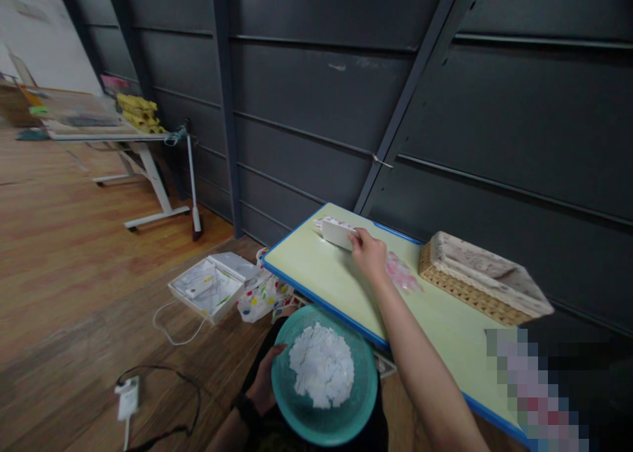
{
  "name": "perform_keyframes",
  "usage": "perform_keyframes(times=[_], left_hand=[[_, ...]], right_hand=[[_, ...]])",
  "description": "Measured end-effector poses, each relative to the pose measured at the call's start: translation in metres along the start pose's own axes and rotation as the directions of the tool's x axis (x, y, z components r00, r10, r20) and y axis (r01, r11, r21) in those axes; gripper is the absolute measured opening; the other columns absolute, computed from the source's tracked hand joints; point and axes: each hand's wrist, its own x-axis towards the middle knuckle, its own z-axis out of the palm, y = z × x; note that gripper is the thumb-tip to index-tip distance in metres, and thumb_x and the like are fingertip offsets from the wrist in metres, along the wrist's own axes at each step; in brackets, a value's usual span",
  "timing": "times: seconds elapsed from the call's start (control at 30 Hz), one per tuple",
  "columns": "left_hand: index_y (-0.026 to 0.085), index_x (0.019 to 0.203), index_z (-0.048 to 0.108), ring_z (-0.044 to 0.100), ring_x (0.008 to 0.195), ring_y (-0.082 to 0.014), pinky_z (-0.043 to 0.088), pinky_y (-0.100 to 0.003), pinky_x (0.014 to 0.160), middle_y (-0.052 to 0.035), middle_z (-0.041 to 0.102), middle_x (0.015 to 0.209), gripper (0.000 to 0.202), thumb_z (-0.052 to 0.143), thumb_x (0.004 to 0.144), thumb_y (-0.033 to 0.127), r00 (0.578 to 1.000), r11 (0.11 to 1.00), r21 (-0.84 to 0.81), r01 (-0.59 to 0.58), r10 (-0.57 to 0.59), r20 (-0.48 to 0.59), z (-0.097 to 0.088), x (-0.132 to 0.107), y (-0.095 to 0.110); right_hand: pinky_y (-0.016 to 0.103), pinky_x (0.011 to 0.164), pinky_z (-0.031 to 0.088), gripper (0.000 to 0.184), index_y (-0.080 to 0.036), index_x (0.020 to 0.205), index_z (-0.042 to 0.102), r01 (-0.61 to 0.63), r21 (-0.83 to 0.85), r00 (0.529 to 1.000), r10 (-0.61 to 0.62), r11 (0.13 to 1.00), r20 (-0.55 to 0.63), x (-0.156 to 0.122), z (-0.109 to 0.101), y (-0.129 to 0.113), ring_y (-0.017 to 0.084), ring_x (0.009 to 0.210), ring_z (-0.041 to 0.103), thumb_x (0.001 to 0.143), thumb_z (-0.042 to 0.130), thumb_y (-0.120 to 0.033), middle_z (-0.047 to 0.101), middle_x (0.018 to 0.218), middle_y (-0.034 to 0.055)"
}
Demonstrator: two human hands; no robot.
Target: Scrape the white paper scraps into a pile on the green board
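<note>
My left hand (266, 378) is closed on the rim of a teal plastic basin (366, 379), which rests over my lap at the table's near edge. Inside lies a heap of small white flakes or scraps (322, 365). Over the pale yellow-green tabletop (306, 261), my right hand (370, 251) grips one end of a white flat rectangular block (337, 233), held on its long edge. Just behind the block's far end shows a patch of pale, purplish-flecked material (320, 224), partly hidden. Pinkish translucent pieces (401, 272) lie flat on the table, right of that hand.
A wicker basket with a cloth lining (475, 287) stands on the table's right side. Left on the wooden floor are an open white box (208, 287), a dotted plastic bag (262, 297) and a power strip (128, 398) with cable. A dark panelled wall (316, 83) rises behind.
</note>
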Motion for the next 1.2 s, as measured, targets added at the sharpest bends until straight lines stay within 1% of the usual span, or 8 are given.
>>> perform_keyframes(times=[0.1, 0.23, 0.4, 0.5, 0.63, 0.83, 0.97, 1.2], left_hand=[[0.005, 0.122, 0.056, 0.069, 0.093, -0.0360, 0.050, -0.046, 0.083, -0.0147, 0.077, 0.090, 0.048, 0.061, 0.078, 0.023, 1.000, 0.999, -0.031, 0.007, -0.006, 0.022, 0.002, -0.002, 0.000], [0.002, 0.122, 0.055, 0.068, 0.096, -0.0352, 0.050, -0.044, 0.083, -0.0153, 0.077, 0.088, 0.048, 0.060, 0.080, 0.024, 1.000, 1.000, -0.027, 0.007, -0.007, 0.008, 0.003, -0.002, 0.001], [0.001, 0.122, 0.055, 0.069, 0.093, -0.0339, 0.051, -0.044, 0.082, -0.0148, 0.077, 0.083, 0.045, 0.055, 0.083, 0.023, 1.000, 1.000, -0.008, 0.026, -0.026, 0.009, 0.000, 0.001, 0.001], [0.001, 0.123, 0.053, 0.070, 0.090, -0.0336, 0.051, -0.044, 0.082, -0.0145, 0.077, 0.083, 0.045, 0.055, 0.083, 0.021, 1.000, 1.000, -0.001, 0.030, -0.030, -0.004, -0.001, 0.001, 0.001], [-0.002, 0.124, 0.052, 0.070, 0.089, -0.0343, 0.051, -0.043, 0.082, -0.0167, 0.077, 0.084, 0.050, 0.057, 0.082, 0.023, 1.000, 1.000, 0.004, 0.028, -0.028, -0.010, -0.003, 0.003, 0.001], [0.000, 0.123, 0.053, 0.071, 0.085, -0.0333, 0.052, -0.042, 0.078, -0.0144, 0.077, 0.077, 0.051, 0.061, 0.079, 0.025, 0.999, 1.000, 0.012, 0.023, -0.023, 0.036, -0.010, 0.008, -0.001], [0.000, 0.119, 0.055, 0.071, 0.081, -0.0313, 0.052, -0.040, 0.075, -0.0136, 0.076, 0.075, 0.047, 0.059, 0.081, 0.028, 1.000, 0.999, 0.046, -0.015, 0.014, 0.023, -0.006, 0.005, -0.002], [0.002, 0.113, 0.058, 0.071, 0.083, -0.0312, 0.051, -0.041, 0.078, -0.0128, 0.076, 0.075, 0.038, 0.055, 0.082, 0.024, 0.999, 0.997, 0.067, -0.032, 0.031, 0.026, 0.004, -0.001, 0.000]], right_hand=[[0.025, 0.066, 0.037, 0.033, -0.020, 0.112, 0.064, 0.008, 0.024, 1.000, -0.008, 1.000, 0.000, 0.000, -0.001, 0.000, 0.020, 0.074, 0.062, 0.090, 0.043, -0.033, 0.072, 0.089, 0.0079], [0.025, 0.064, 0.035, 0.031, -0.020, 0.109, 0.065, 0.016, 0.027, 1.000, -0.016, 1.000, 0.018, 0.001, -0.004, 0.004, 0.020, 0.073, 0.061, 0.090, 0.044, -0.033, 0.071, 0.086, 0.0075], [0.026, 0.062, 0.031, 0.032, -0.018, 0.105, 0.065, -0.066, 0.012, 0.995, 0.066, 0.998, -0.078, 0.001, -0.017, 0.022, 0.020, 0.071, 0.059, 0.089, 0.043, -0.035, 0.070, 0.081, 0.0076], [0.026, 0.062, 0.030, 0.032, -0.018, 0.104, 0.066, -0.102, -0.001, 0.992, 0.102, 0.995, -0.079, 0.000, -0.020, 0.031, 0.020, 0.070, 0.057, 0.089, 0.043, -0.035, 0.069, 0.080, 0.0075], [0.027, 0.061, 0.030, 0.032, -0.018, 0.100, 0.067, -0.093, 0.011, 0.995, 0.093, 0.996, -0.024, 0.001, -0.017, 0.035, 0.020, 0.069, 0.057, 0.087, 0.044, -0.035, 0.068, 0.077, 0.0067], [0.027, 0.063, 0.031, 0.034, -0.018, 0.101, 0.066, -0.085, 0.083, 0.995, 0.089, 0.993, -0.046, 0.002, -0.010, 0.033, 0.020, 0.070, 0.057, 0.088, 0.042, -0.037, 0.069, 0.079, 0.0073], [0.027, 0.062, 0.032, 0.034, -0.018, 0.098, 0.067, -0.051, 0.127, 0.997, 0.058, 0.991, -0.050, 0.001, -0.008, 0.032, 0.019, 0.068, 0.057, 0.086, 0.043, -0.039, 0.069, 0.078, 0.0070], [0.027, 0.060, 0.032, 0.034, -0.018, 0.095, 0.067, -0.029, 0.183, 0.996, 0.043, 0.983, -0.074, 0.002, -0.008, 0.033, 0.020, 0.065, 0.056, 0.085, 0.043, -0.041, 0.067, 0.073, 0.0063]])
